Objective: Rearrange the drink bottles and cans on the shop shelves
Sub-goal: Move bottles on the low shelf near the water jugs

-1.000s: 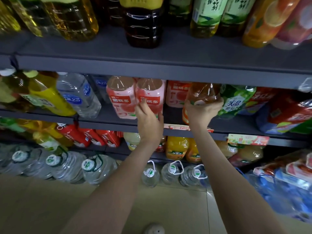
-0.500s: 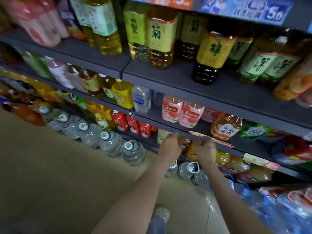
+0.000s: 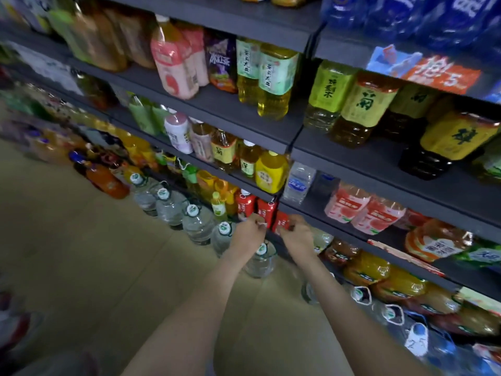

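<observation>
Curled fingers (image 3: pixel 257 220) of the left hand (image 3: pixel 248 234) and the right hand (image 3: pixel 298 236) meet side by side against a row of red-labelled bottles (image 3: pixel 264 211) set low in dark grey shelving (image 3: pixel 352 165). Motion blur makes it impossible to tell whether either hand grips a bottle or merely touches it. Both bare forearms reach in from the near edge.

Directly beneath the left wrist stands a large clear water jug (image 3: pixel 261 263) with a white-and-green cap. It is the nearest of a line of similar jugs (image 3: pixel 198 223) running left along the tan floor (image 3: pixel 81 253) at the foot of the shelving. Farther left, an orange soda bottle (image 3: pixel 108 183) stands on the floor.

One level above the hands, a yellow bottle (image 3: pixel 271 172) stands just left of a clear water bottle with a blue label (image 3: pixel 298 183). To its right are two pink peach-drink bottles (image 3: pixel 362 210), then an amber tea bottle (image 3: pixel 436 240) leaning at the shelf front. Below and to the right of the right hand, orange juice bottles (image 3: pixel 366 267) crowd the lower level.

Higher up, green-labelled bottles of pale yellow tea (image 3: pixel 273 80) stand beside a pink bottle (image 3: pixel 173 66). To the right are yellow-labelled tea bottles (image 3: pixel 363 104) and a dark tea bottle (image 3: pixel 450 142). At top right, blue-wrapped water packs (image 3: pixel 433 17) sit above an orange price sign (image 3: pixel 439 74).
</observation>
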`<state>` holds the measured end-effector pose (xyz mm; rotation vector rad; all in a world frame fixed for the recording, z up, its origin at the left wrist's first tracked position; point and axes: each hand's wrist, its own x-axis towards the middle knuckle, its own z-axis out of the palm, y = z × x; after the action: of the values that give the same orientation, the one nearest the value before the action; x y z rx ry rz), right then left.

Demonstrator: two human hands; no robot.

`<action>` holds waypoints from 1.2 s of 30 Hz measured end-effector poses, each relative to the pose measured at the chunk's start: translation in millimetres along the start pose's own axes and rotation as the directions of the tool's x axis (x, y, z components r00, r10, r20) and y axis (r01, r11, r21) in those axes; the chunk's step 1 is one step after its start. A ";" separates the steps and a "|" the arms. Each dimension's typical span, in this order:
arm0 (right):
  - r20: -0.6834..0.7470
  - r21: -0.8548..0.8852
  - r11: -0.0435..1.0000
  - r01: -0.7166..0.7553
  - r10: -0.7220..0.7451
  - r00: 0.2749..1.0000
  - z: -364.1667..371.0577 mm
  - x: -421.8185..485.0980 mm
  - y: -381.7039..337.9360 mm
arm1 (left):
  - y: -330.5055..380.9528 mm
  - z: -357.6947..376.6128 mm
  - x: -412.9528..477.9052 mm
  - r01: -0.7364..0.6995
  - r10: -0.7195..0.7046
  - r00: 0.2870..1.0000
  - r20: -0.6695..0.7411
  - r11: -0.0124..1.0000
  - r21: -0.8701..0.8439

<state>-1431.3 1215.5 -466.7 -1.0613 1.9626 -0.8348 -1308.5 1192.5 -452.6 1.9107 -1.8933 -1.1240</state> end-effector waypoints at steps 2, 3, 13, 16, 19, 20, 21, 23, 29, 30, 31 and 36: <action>-0.075 0.058 0.997 -0.048 0.053 0.996 36.0 27.4 -11.6 | -18.8 -17.3 34.7 -0.045 0.045 0.998 0.036 0.999 -0.006; -0.121 0.089 0.993 -0.078 0.089 0.989 54.0 41.8 -16.4 | -28.3 -24.1 52.3 -0.071 0.071 0.996 0.060 0.997 -0.004; -0.388 0.160 0.982 0.097 -0.028 0.921 168.4 145.5 -74.7 | -105.8 -71.4 189.0 -0.125 0.124 0.992 0.015 0.988 0.095; -0.438 0.168 0.975 0.142 -0.055 0.897 180.2 177.0 -86.2 | -117.2 -72.8 215.2 -0.162 0.165 0.986 -0.026 0.983 0.091; -0.510 0.087 0.982 0.168 -0.102 0.854 189.3 205.7 -84.2 | -126.2 -66.3 237.6 -0.238 0.245 0.965 -0.089 0.968 0.080; -0.543 0.046 0.984 0.170 -0.118 0.832 192.1 214.1 -83.1 | -129.1 -62.6 243.4 -0.280 0.286 0.952 -0.109 0.957 0.072; -0.578 0.002 0.985 0.174 -0.141 0.804 194.4 222.4 -82.4 | -131.4 -58.6 248.4 -0.316 0.322 0.938 -0.130 0.946 0.066; -0.626 -0.057 0.983 0.174 -0.171 0.761 197.9 234.8 -82.8 | -134.3 -51.4 255.3 -0.355 0.359 0.918 -0.168 0.933 0.053; -0.623 -0.080 0.969 0.234 -0.232 0.747 198.1 225.5 -89.0 | -131.9 -44.4 253.9 -0.430 0.408 0.895 -0.182 0.897 -0.101; -0.595 -0.073 0.965 0.253 -0.246 0.765 197.2 214.2 -85.9 | -129.5 -46.8 249.6 -0.420 0.398 0.903 -0.164 0.898 -0.131; -0.570 -0.065 0.958 0.280 -0.266 0.777 195.5 200.5 -83.2 | -125.6 -50.8 244.1 -0.413 0.393 0.909 -0.141 0.898 -0.154; -0.532 -0.042 0.946 0.320 -0.292 0.795 165.2 119.3 -99.0 | -102.4 -80.3 205.4 -0.412 0.432 0.899 0.067 0.890 -0.197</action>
<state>-1300.0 1035.5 -507.4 -1.2325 2.2264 -1.4858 -1205.5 988.7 -536.1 1.2769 -2.0510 -1.2206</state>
